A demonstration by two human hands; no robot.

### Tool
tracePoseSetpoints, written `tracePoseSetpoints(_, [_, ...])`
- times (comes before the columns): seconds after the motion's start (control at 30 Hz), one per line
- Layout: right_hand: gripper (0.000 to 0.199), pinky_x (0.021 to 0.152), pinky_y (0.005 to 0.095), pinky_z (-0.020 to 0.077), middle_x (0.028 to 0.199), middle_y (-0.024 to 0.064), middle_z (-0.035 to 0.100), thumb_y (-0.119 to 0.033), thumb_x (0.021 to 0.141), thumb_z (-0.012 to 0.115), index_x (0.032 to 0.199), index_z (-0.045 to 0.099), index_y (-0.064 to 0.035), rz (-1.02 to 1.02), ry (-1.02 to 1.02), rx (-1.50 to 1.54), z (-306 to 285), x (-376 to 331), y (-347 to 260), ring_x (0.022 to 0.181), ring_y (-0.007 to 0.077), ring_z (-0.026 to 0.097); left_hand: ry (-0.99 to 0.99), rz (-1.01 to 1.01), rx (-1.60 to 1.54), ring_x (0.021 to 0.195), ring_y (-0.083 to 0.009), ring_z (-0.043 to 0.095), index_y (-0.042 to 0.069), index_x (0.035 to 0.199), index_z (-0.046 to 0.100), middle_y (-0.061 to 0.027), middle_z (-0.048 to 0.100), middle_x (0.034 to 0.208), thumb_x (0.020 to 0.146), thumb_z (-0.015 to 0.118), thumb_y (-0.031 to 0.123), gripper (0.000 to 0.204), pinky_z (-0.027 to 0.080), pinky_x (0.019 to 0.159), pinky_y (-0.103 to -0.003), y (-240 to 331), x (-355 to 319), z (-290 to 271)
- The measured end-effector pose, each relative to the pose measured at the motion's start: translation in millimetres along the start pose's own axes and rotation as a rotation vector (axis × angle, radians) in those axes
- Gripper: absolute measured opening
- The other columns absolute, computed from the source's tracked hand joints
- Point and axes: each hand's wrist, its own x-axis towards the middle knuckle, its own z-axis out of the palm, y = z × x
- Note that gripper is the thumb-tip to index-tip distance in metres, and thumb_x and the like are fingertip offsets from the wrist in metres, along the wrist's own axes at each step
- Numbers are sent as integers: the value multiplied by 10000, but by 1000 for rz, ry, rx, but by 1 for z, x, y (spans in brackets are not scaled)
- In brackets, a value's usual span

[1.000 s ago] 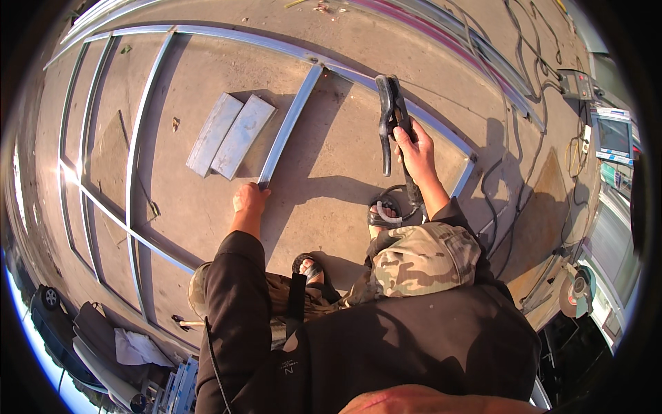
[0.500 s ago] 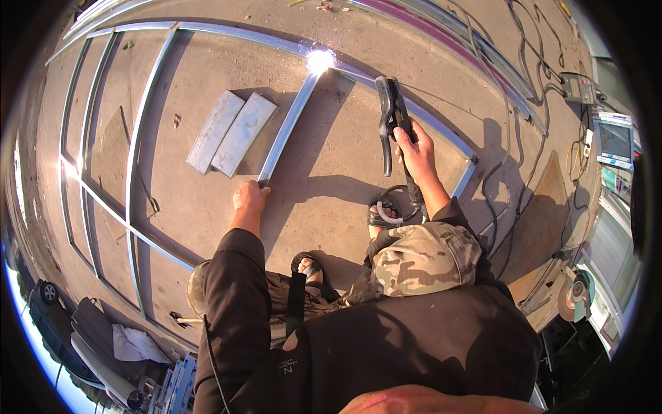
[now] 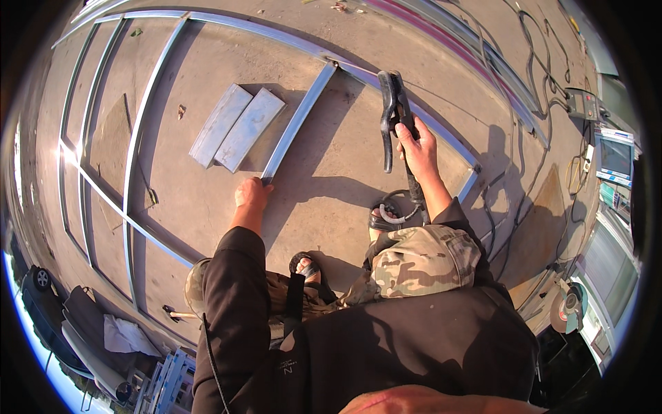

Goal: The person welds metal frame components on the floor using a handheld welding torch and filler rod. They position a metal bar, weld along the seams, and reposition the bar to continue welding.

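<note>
Left hand (image 3: 251, 198) grips steel bar (image 3: 299, 121) by its near end, right hand (image 3: 419, 153) clenched on electrode holder (image 3: 387, 93); bar meets rail (image 3: 283, 36) well inside the floor's (image 3: 207, 207) edges, where a left-wrist twist could skew the joint.

We wear a dark top (image 3: 414, 345) (brownish where sunlight strikes it) whose long sleeves (image 3: 238, 297) leave our left hand (image 3: 252, 195) and right hand (image 3: 418, 153) bare. A small pale marking (image 3: 286, 367) sits on its front, beside a thin dark cord (image 3: 209, 355). Our trousers (image 3: 427, 262) are tan-and-brown camouflage; our black sandals (image 3: 313, 271) are strappy, open-toed.
</note>
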Motion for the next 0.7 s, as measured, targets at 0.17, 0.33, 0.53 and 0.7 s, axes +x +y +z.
tracePoseSetpoints(0.17, [429, 495, 194, 435, 848, -35, 592, -299, 962, 659, 1311, 575, -64, 28, -8, 5, 1, 1, 2, 608, 37, 524, -10, -4, -52, 941, -372, 686, 51, 1001, 728, -200, 708, 987, 849, 710, 479, 455, 538, 785, -459, -1, -2, -1])
tracePoseSetpoints(0.33, [392, 492, 194, 433, 839, -38, 586, -300, 966, 653, 1270, 589, -62, 9, -3, -22, 1, 0, 4, 599, 35, 521, -5, -12, -53, 959, -378, 682, 40, 1002, 726, -203, 707, 1002, 841, 717, 469, 458, 537, 805, -455, 5, -6, -9])
tracePoseSetpoints(0.53, [367, 490, 199, 435, 832, -38, 584, -303, 967, 653, 1238, 600, -61, 13, -1, -22, 1, 1, 4, 594, 40, 525, -14, -22, -62, 960, -376, 682, 37, 996, 727, -203, 708, 1009, 833, 728, 446, 441, 536, 816, -452, 5, -6, -7])
tracePoseSetpoints(0.7, [391, 505, 203, 442, 869, -23, 583, -276, 982, 629, 1292, 566, -46, -18, 62, 119, 0, -6, -13, 613, 50, 524, 26, -17, -117, 944, -374, 679, 50, 992, 728, -200, 705, 980, 803, 752, 445, 439, 534, 821, -455, -3, 5, 11])
